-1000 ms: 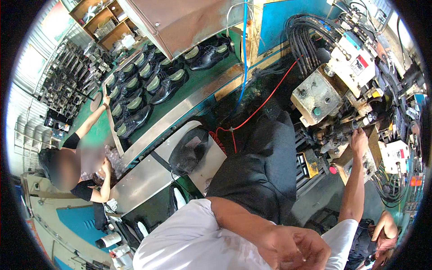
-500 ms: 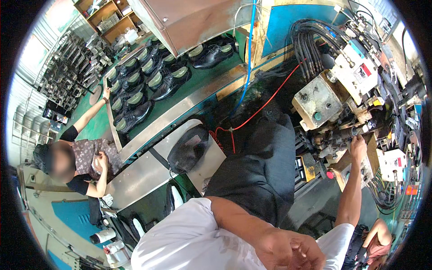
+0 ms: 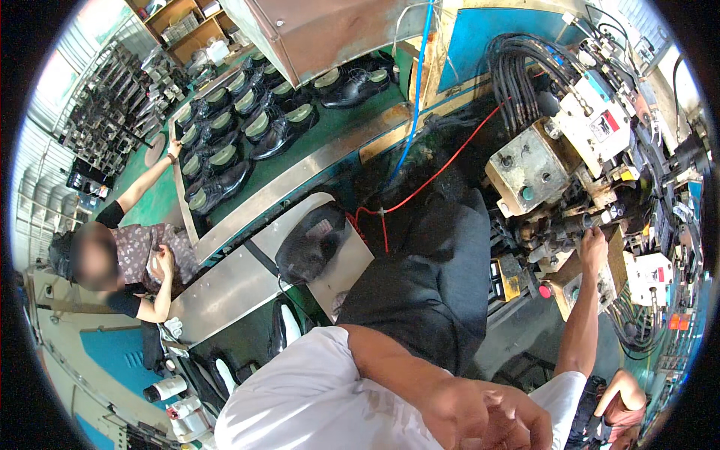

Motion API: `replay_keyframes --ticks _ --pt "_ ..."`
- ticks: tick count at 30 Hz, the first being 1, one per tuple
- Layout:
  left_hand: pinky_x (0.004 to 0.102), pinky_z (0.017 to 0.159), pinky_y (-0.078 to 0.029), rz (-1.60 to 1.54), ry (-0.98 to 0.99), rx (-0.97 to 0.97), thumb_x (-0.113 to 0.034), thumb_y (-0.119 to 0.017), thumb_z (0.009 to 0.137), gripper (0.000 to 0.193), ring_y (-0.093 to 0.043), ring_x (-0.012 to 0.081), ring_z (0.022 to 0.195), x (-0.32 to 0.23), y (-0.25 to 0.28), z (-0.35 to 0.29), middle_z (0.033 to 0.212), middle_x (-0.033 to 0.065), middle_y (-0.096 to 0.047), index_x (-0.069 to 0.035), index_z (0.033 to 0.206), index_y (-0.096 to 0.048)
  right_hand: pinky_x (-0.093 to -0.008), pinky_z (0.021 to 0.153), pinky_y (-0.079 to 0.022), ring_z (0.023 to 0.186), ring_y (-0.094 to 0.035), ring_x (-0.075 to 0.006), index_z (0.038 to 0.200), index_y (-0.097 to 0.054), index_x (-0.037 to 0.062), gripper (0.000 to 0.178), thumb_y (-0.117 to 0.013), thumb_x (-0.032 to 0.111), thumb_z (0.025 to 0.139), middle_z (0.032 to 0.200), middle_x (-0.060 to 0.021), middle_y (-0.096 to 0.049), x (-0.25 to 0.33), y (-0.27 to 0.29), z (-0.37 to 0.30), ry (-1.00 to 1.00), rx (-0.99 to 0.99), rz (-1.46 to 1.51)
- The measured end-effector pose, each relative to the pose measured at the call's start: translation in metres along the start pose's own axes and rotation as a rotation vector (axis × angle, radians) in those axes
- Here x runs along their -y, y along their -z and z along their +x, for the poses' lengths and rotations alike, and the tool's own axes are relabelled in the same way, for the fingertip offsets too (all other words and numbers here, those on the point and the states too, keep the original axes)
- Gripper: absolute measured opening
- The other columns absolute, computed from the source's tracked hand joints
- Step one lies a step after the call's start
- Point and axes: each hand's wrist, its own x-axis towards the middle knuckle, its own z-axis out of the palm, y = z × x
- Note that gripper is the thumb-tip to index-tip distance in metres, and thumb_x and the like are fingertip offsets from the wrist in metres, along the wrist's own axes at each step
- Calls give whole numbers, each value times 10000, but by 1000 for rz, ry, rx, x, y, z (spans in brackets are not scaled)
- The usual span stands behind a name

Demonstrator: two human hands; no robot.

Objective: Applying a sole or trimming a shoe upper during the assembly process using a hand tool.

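Note:
My right arm reaches out to the machine (image 3: 585,217) on the right. At its end my right hand (image 3: 592,247) is closed, its fingers against the front of the dark metal clamp part (image 3: 574,225); what they grip is too small to make out. My left arm bends across my white shirt, and my left hand (image 3: 487,414) is close below, at the lower edge of the view. Its fingers are curled in, and anything inside them is hidden. Above my right hand stands a worn metal control box (image 3: 529,169) with a green button; a red button (image 3: 545,290) sits below.
Rows of black shoes (image 3: 225,157) stand on a green conveyor (image 3: 307,150). Another person (image 3: 142,255) reaches to its left edge; a second person (image 3: 622,405) is at the lower right. A black mesh cushion (image 3: 311,244), red hose (image 3: 450,169), blue hose (image 3: 415,112) and black hoses (image 3: 510,82) are nearby.
The person at the left has shifted the reaching hand slightly down along the conveyor's edge. My left hand has moved slightly; my right hand stays at the machine.

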Motion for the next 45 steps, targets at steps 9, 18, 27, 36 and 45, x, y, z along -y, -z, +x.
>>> replay_keyframes --ticks 9,18,27,36,45 --pt "458 1080 -540 22 20 -14 -126 -832 869 850 -634 378 1314 0 -4 1 1446 318 -580 134 1529 -364 -576 916 -565 1035 -727 -482 1223 -742 95 410 -535 396 1038 1098 -287 -751 4 2 -6 24 9 -5" --pt "302 716 -561 859 -89 -573 -12 -614 858 345 -687 174 815 -37 127 1 948 91 -705 25 1198 -660 -574 900 -569 1035 -730 -473 1252 -730 90 404 -570 404 1054 1078 -275 -760 -33 -12 8 53 -52 -40" --pt "489 833 -526 2094 331 -806 16 -610 857 198 -669 404 958 -10 338 -127 982 207 -673 24 1048 -660 -592 874 -564 996 -725 -482 1207 -717 92 372 -560 394 1058 1040 -273 -755 1 -7 -1 26 -24 4" --pt "493 847 -538 1906 269 -836 -30 -604 906 162 -689 414 990 -20 339 -132 1023 221 -702 8 1044 -681 -593 880 -561 1011 -721 -489 1204 -721 78 366 -549 367 1058 1051 -289 -749 7 -2 1 -23 46 -18" --pt "415 701 -554 1854 121 -859 -43 -628 937 162 -725 259 804 -32 325 -129 895 141 -725 12 1075 -692 -586 923 -569 1046 -724 -488 1269 -720 99 405 -522 393 1072 1079 -290 -756 -2 -7 0 18 22 -60"
